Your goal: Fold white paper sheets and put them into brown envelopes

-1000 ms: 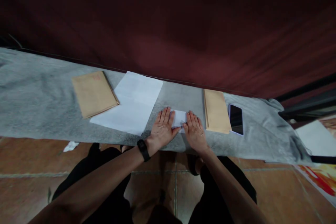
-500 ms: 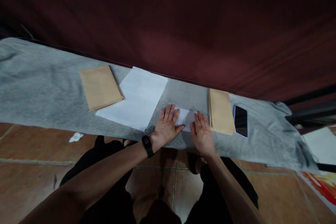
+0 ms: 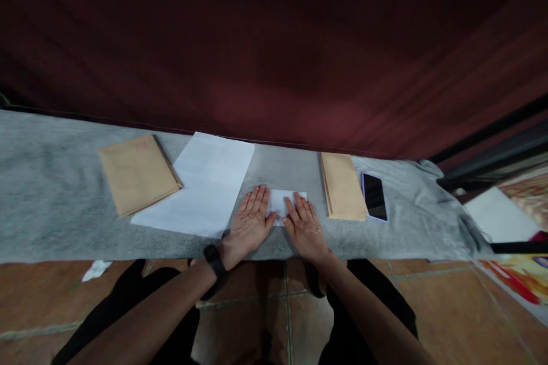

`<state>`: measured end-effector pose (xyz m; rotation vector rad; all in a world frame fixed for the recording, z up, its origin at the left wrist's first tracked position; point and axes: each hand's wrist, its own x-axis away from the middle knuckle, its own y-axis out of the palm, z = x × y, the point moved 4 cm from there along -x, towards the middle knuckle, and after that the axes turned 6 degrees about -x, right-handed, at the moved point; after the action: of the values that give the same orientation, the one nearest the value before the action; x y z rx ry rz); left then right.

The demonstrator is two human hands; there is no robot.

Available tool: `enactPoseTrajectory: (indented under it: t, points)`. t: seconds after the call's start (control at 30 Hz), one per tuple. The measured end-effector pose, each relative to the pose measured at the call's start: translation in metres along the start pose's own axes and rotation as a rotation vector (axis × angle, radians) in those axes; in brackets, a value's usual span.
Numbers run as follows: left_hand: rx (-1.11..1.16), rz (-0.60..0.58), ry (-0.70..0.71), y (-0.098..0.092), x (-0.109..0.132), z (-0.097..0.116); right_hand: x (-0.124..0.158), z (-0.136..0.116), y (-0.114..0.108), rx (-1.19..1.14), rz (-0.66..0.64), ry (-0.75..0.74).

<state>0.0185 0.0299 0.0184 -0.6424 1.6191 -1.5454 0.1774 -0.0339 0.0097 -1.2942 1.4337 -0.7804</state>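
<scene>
A small folded white paper (image 3: 280,201) lies on the grey cloth between my two hands. My left hand (image 3: 252,218) rests flat at its left edge, fingers stretched out, thumb toward the paper. My right hand (image 3: 305,225) presses flat over the paper's right part with its fingers extended and covers some of it. To the left, a large white sheet (image 3: 209,177) with faint creases lies partly under a stack of brown envelopes (image 3: 137,174). Right of my right hand sits a second stack of brown envelopes (image 3: 343,185).
A phone (image 3: 374,197) lies beside the right envelopes. The grey cloth (image 3: 55,194) covers a long narrow surface, with a dark red curtain (image 3: 274,68) behind it. A crumpled white scrap (image 3: 96,270) is on the tiled floor (image 3: 308,319). A white board (image 3: 499,214) stands at far right.
The camera view has turned and shifted, so things on the cloth appear moved leftward. My right hand has slid closer to my left, over the small folded paper.
</scene>
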Motion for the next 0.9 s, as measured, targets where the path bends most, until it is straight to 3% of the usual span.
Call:
enactPoseTrajectory:
  t: [0.23, 0.4, 0.67, 0.9]
  points:
    - [-0.004, 0.0, -0.02, -0.004, -0.002, -0.011, -0.002, 0.006, -0.009, -0.009, -0.003, 0.038]
    - [0.054, -0.021, -0.021, -0.007, -0.013, -0.015, -0.018, 0.02, -0.018, -0.123, -0.052, 0.103]
    - [0.202, -0.266, -0.078, -0.012, -0.042, -0.036, -0.043, 0.041, -0.018, -0.188, -0.07, 0.168]
    - [0.304, -0.125, -0.108, -0.012, -0.053, -0.043, -0.049, 0.04, -0.029, -0.246, -0.005, 0.193]
